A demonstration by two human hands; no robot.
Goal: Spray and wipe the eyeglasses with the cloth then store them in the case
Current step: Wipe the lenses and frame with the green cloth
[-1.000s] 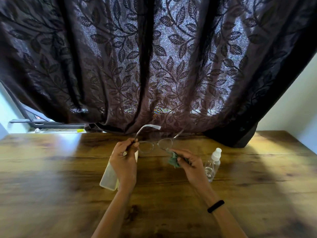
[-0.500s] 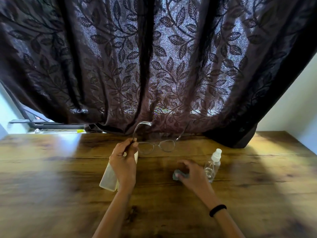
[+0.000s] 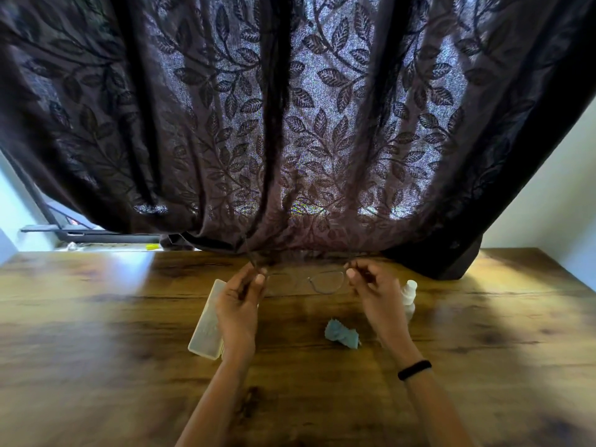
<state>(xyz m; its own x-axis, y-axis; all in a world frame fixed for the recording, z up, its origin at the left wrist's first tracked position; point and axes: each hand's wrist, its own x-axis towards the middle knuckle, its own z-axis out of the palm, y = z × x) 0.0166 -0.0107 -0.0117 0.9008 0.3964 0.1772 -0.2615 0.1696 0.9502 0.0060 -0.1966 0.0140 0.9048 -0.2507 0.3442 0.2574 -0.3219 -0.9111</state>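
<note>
Thin-framed eyeglasses [image 3: 322,281] hang above the wooden table [image 3: 96,350], lenses facing me and temples pointing away. My left hand [image 3: 240,300] pinches the left hinge end and my right hand [image 3: 375,293] pinches the right one. The crumpled teal cloth [image 3: 342,334] lies on the table between my wrists, untouched. A translucent whitish case [image 3: 208,321] lies shut on the table, partly under my left hand. A small clear spray bottle [image 3: 410,296] with a white cap stands just behind my right hand.
A dark leaf-patterned curtain [image 3: 290,124] hangs close behind the table's far edge and bunches onto it at the right. A window sill shows at the far left, a pale wall at the right.
My right hand put the cloth down on the table and rose to take the right end of the eyeglasses. The glasses now sit level between both hands.
</note>
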